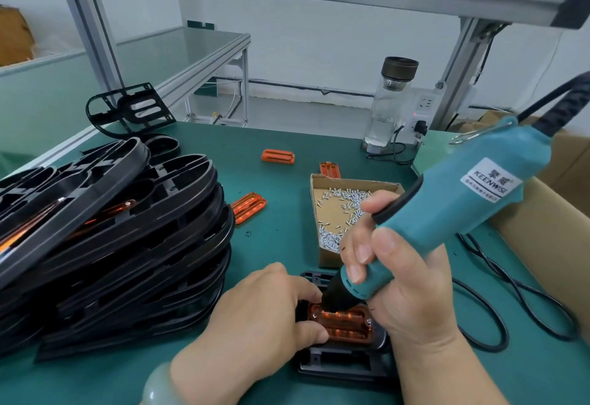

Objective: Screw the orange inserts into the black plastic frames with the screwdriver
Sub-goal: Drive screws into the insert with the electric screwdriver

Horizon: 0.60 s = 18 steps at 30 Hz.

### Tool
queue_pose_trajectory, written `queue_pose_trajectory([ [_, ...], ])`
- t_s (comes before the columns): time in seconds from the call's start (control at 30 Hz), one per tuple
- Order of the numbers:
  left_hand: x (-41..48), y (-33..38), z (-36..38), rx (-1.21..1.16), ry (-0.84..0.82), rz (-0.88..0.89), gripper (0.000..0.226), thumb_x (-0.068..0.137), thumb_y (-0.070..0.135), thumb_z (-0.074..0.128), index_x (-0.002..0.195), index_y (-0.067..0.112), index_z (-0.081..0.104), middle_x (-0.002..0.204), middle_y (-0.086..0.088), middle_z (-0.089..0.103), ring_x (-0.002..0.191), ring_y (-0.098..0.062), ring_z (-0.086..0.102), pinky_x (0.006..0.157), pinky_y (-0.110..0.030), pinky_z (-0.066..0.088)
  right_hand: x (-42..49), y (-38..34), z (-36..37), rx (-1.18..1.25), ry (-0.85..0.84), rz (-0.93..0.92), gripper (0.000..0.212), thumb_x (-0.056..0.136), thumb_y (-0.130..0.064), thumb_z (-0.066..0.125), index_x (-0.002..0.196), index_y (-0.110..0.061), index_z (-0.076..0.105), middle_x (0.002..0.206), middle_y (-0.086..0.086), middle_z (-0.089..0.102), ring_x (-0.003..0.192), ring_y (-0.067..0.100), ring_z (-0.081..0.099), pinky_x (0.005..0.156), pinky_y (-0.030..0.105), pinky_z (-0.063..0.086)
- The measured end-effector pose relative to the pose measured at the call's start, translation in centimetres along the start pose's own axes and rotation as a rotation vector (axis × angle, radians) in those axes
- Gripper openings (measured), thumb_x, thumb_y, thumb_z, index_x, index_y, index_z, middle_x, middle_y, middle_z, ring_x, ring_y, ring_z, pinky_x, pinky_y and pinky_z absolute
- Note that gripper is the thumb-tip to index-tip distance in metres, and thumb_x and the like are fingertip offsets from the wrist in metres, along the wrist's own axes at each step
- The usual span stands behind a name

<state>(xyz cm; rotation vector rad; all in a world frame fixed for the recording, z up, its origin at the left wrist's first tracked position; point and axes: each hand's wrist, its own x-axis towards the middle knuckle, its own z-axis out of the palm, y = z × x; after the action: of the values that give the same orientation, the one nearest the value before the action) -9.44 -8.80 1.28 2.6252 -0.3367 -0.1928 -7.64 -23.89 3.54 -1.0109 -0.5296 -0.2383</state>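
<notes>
A black plastic frame (344,366) lies flat on the green mat at the near edge, with an orange insert (346,324) seated in it. My right hand (399,273) grips a teal electric screwdriver (447,209), its black tip down on the insert's upper left part. My left hand (258,315) holds the frame and the insert's left end, thumb on the insert's front edge. A screw head shows at the insert's right end. Loose orange inserts lie further back: one (277,156), one (248,207), and one (329,169) behind the screw box.
A tall leaning stack of black frames (111,238) fills the left side. A cardboard tray of small screws (341,213) sits behind my hands. A glass bottle (388,104) and power strip stand at the back; the cable (498,302) loops on the right by a cardboard box.
</notes>
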Motion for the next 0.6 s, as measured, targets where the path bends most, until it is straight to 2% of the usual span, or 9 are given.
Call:
queue_pose_trajectory([
  [0.1, 0.1, -0.1, 0.2, -0.01, 0.011, -0.003, 0.05, 0.072, 0.064, 0.065, 0.118, 0.055, 0.049, 0.093, 0.019, 0.045, 0.096, -0.004, 0.042, 0.08, -0.027, 0.041, 0.6, -0.5, -0.5, 0.087, 0.038, -0.067, 0.034, 0.068, -0.029, 0.082, 0.094, -0.017, 0.063, 0.058, -0.004, 0.054, 0.044, 0.009, 0.049, 0.052, 0.019, 0.04],
  [0.17, 0.2, -0.3, 0.2, -0.038, 0.005, -0.003, 0.05, 0.07, 0.065, 0.066, 0.116, 0.055, 0.051, 0.093, 0.018, 0.047, 0.096, -0.003, 0.044, 0.083, -0.027, 0.043, 1.1, -1.2, -1.5, 0.142, 0.105, -0.092, 0.031, 0.068, -0.029, 0.081, 0.092, -0.019, 0.065, 0.058, -0.006, 0.053, 0.044, 0.007, 0.048, 0.053, 0.019, 0.04],
  [0.23, 0.2, -0.5, 0.2, -0.078, -0.008, -0.006, 0.049, 0.067, 0.067, 0.067, 0.113, 0.056, 0.054, 0.091, 0.018, 0.048, 0.094, -0.002, 0.047, 0.084, -0.027, 0.044, 1.4, -1.7, -2.7, 0.163, 0.178, -0.114, 0.014, 0.075, -0.019, 0.067, 0.089, -0.021, 0.065, 0.056, -0.007, 0.052, 0.043, 0.007, 0.047, 0.055, 0.019, 0.04],
  [0.27, 0.3, -0.6, 0.1, -0.105, -0.007, -0.007, 0.048, 0.065, 0.069, 0.066, 0.11, 0.055, 0.056, 0.089, 0.018, 0.049, 0.092, 0.0, 0.049, 0.084, -0.026, 0.045, 1.4, -1.8, -3.2, 0.172, 0.216, -0.119, 0.011, 0.079, -0.02, 0.058, 0.088, -0.021, 0.065, 0.056, -0.007, 0.051, 0.043, 0.007, 0.046, 0.055, 0.019, 0.04],
  [0.37, 0.4, -0.5, 0.2, -0.181, 0.097, 0.008, 0.04, 0.068, 0.071, 0.061, 0.101, 0.049, 0.063, 0.086, 0.02, 0.053, 0.085, 0.002, 0.052, 0.078, -0.022, 0.045, 1.5, -1.7, -3.7, 0.201, 0.279, -0.109, 0.019, 0.086, -0.018, 0.044, 0.088, -0.021, 0.063, 0.055, -0.008, 0.05, 0.043, 0.007, 0.046, 0.057, 0.019, 0.041],
  [0.47, 0.9, 0.4, 0.2, -0.202, 0.247, 0.092, 0.023, 0.08, 0.055, 0.06, 0.098, 0.042, 0.066, 0.087, 0.019, 0.055, 0.085, 0.001, 0.052, 0.079, -0.021, 0.045, 1.5, -1.4, -3.6, 0.182, 0.31, -0.102, 0.018, 0.087, -0.017, 0.04, 0.09, -0.019, 0.058, 0.055, -0.007, 0.049, 0.043, 0.007, 0.045, 0.056, 0.019, 0.04],
  [0.6, 2.0, 2.3, 0.4, -0.074, 0.282, 0.231, 0.026, 0.09, 0.04, 0.054, 0.114, 0.036, 0.061, 0.107, 0.017, 0.058, 0.103, -0.008, 0.045, 0.09, -0.029, 0.041, 1.5, -1.3, -3.5, 0.13, 0.351, -0.119, 0.014, 0.087, -0.017, 0.041, 0.093, -0.017, 0.054, 0.056, -0.007, 0.049, 0.044, 0.008, 0.044, 0.055, 0.019, 0.039],
])
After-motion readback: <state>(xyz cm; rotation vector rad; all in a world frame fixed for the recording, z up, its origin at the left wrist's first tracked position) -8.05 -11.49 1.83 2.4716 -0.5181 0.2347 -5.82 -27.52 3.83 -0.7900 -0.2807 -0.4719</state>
